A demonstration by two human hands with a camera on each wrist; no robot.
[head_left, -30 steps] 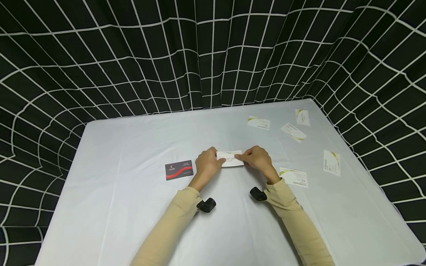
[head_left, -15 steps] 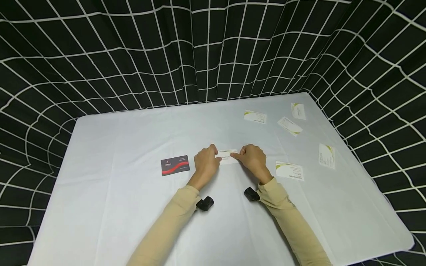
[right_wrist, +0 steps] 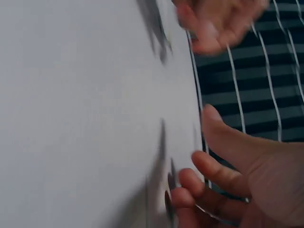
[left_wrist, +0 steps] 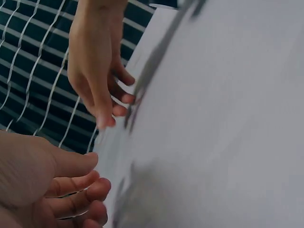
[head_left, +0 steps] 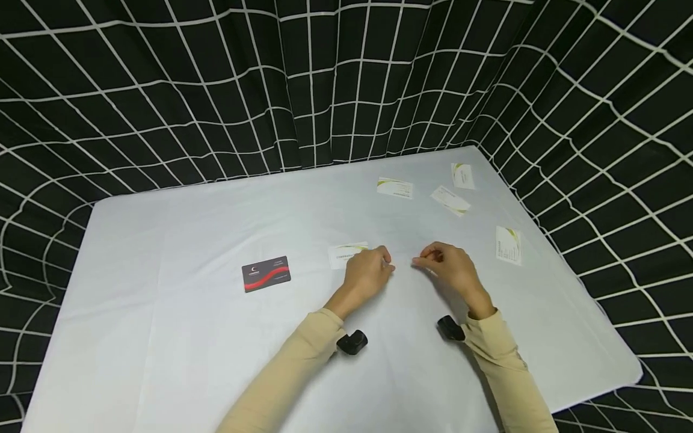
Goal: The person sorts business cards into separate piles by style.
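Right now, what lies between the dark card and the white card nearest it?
The head view shows only bare white cloth between the dark card and the nearest white card.

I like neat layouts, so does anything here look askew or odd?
Mildly: the white cards toward the right lie at mixed angles instead of in line, and the dark card stands out as the only dark one in view. Nothing looks spilled.

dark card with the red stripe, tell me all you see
The rectangular dark grey card looks like stiff paper or plastic and bears a wavy red stripe, a small logo and pale, unreadable print. It lies flat, slightly askew, on the white tabletop, left of the left hand; neither hand touches it.
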